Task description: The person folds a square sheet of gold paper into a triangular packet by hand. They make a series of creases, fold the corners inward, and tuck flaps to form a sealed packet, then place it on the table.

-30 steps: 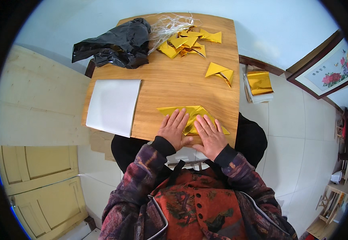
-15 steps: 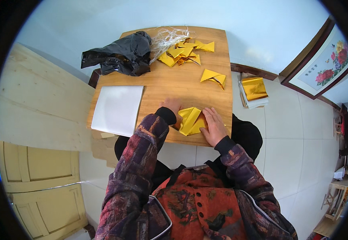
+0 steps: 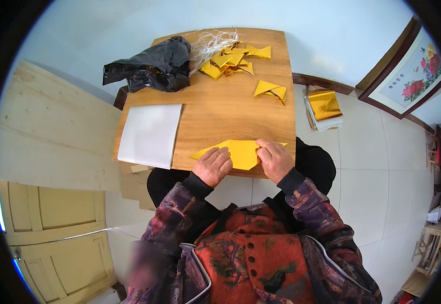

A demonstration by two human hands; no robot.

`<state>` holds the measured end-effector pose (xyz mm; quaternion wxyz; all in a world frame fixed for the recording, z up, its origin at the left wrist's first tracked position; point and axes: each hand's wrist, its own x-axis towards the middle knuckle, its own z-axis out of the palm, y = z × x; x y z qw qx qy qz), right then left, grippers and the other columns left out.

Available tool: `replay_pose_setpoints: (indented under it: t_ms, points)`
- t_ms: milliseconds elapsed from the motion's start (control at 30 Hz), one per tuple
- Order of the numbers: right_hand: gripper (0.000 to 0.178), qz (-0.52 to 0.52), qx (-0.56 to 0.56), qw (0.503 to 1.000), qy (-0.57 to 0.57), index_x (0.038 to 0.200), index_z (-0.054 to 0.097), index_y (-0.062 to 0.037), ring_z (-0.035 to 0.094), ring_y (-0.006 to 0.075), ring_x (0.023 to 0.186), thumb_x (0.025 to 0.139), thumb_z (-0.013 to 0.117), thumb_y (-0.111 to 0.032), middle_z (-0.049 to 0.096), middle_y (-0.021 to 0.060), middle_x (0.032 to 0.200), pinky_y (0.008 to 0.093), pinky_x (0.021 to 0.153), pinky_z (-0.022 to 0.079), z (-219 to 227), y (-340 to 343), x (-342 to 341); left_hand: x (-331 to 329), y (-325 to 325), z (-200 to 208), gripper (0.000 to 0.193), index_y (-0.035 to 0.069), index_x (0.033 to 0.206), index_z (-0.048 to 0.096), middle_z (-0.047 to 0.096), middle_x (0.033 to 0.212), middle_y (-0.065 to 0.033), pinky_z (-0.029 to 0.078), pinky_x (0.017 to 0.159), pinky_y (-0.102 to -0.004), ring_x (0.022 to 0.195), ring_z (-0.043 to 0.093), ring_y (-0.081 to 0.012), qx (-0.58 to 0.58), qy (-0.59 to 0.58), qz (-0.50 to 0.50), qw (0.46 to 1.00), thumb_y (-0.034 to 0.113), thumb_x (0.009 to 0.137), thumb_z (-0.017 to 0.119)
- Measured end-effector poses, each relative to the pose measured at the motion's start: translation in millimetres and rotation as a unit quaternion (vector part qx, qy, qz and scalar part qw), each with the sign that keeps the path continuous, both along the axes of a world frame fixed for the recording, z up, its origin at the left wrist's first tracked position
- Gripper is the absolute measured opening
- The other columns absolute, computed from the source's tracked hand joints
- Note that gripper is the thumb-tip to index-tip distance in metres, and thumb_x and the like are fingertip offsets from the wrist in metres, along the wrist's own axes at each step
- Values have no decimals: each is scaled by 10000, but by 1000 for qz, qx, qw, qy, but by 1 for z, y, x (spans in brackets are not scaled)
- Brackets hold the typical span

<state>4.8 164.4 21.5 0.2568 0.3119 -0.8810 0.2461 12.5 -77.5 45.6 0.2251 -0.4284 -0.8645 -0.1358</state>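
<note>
Since the gold paper (image 3: pixel 243 154) now showed a plainer face, apparently flipped, folding seemed unfinished; mid-frame, the right hand (image 3: pixel 275 161) pinched it, the left hand (image 3: pixel 212 166) curled over it, grip unclear.

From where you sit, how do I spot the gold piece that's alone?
Find the wooden table, then its right side. There, between the gold pile and right hand, sits a folded piece. Unlike the pile's overlapping pieces, it lies apart.
</note>
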Motion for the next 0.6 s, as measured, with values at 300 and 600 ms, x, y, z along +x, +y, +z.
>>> replay_pose_setpoints:
  t_ms: [300, 600]
  points:
    - [712, 92, 126, 954, -257, 1391, 478, -135, 245, 351, 1448, 764, 777, -292, 295, 136, 1552, 509, 1150, 254, -11, 16, 27, 21, -5, -47, 338, 69, 1141, 605, 626, 1228, -95, 496, 928, -413, 1122, 617, -244, -13, -115, 63, 991, 118, 807, 603]
    - [714, 87, 111, 937, -318, 1376, 503, -116, 265, 345, 1442, 740, 790, -271, 325, 141, 1539, 502, 1150, 258, 0, 17, 22, 6, -7, -17, 352, 139, 1164, 648, 600, 1324, -60, 443, 949, -394, 1193, 590, -217, -67, -232, 93, 966, 150, 812, 660]
